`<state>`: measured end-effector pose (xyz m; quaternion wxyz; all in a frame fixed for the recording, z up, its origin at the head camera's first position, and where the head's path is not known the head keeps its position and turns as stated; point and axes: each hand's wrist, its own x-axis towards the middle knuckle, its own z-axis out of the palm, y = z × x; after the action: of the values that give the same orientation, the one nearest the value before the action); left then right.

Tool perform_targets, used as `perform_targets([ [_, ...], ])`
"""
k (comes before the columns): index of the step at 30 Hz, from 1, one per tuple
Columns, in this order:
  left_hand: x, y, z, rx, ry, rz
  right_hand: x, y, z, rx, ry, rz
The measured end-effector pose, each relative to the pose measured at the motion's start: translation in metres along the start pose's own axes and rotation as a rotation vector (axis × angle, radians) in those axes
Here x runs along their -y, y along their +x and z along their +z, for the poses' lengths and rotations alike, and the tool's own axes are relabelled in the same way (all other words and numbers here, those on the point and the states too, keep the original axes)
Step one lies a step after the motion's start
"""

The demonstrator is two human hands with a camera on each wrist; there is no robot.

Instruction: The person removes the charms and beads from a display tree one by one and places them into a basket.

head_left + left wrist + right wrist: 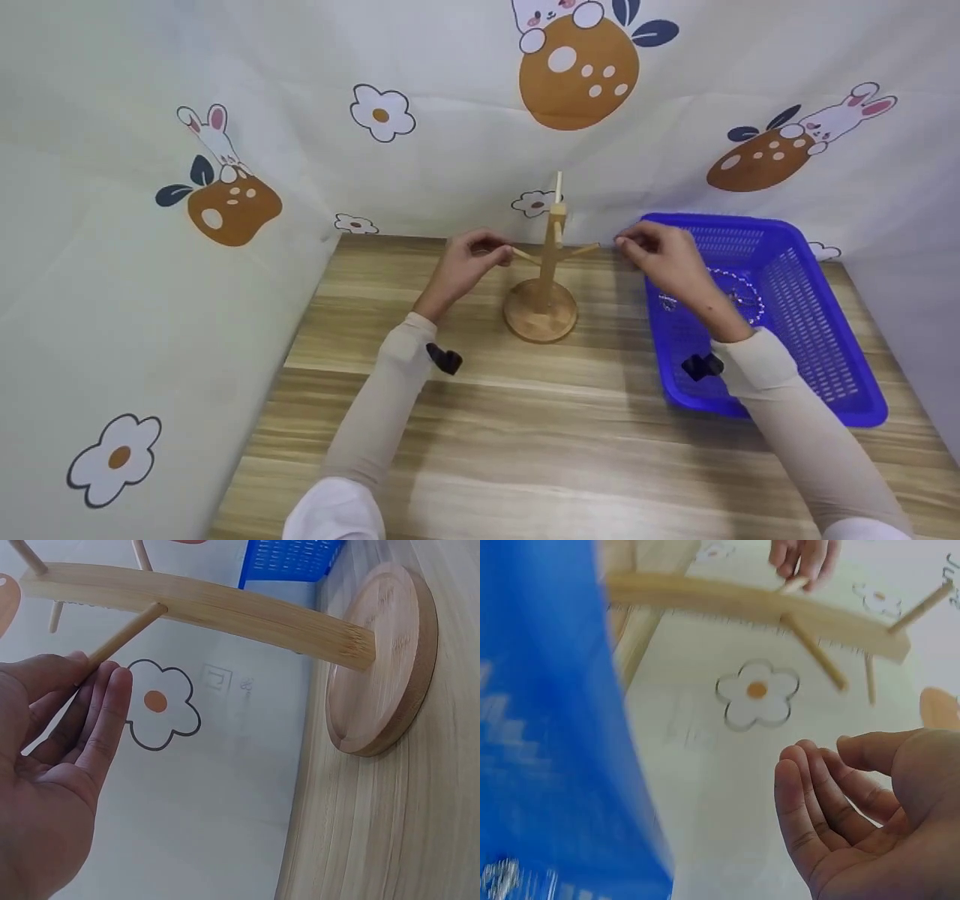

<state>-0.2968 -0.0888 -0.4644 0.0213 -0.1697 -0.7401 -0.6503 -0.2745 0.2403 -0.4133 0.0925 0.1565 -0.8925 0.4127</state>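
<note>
A wooden peg stand with a round base stands upright on the table, several thin pegs branching from its post. My left hand pinches the end of a lower left peg between thumb and fingers. To the right of the stand, my right hand hovers by the basket's left rim. Its thumb and bent fingers are apart with nothing between them in the right wrist view, and a free peg points out near it.
On the right sits a blue plastic basket. Inside it lie a beaded string and other small shiny jewellery, partly hidden by the right forearm. A printed cloth hangs behind the wood-grain table.
</note>
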Motion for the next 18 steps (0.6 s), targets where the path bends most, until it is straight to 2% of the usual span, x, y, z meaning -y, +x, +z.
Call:
perform_targets([
  [9,0.001,-0.002,0.000,-0.016,-0.015,0.011,0.014,-0.001,0.021,0.027,0.111,-0.025],
  [18,0.001,-0.005,-0.001,-0.027,-0.025,0.050,0.016,0.000,0.028,0.009,0.096,-0.037],
])
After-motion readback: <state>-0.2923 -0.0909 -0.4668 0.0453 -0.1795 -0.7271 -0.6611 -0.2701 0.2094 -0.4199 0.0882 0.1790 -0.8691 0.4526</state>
